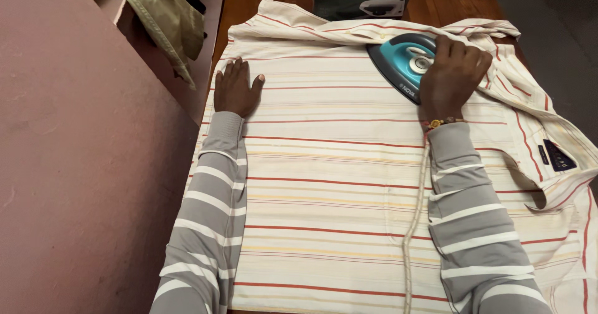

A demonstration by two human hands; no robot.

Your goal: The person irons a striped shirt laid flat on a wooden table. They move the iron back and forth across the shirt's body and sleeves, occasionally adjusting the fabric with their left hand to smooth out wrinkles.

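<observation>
Iron up near the tabletop's far edge, right hand on it.
The right hand (453, 71) had its fingers clamped on the teal iron (405, 61), nose pointing far-left; the left hand (237, 88) lay flat, fingers together, on the striped shirt (330, 183) by the left edge.

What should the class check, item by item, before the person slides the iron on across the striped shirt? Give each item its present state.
1. Right hand grips the teal iron: ok.
2. Left hand lies flat on the striped shirt, well apart from the iron: ok.
3. Cloth between the hands lies smooth: ok.
4. Cloth at the iron's far edge is bunched into folds: not ok.
5. Cord trails back over the shirt, clear of the soleplate: ok.
6. Iron's heat setting: cannot tell.
</observation>
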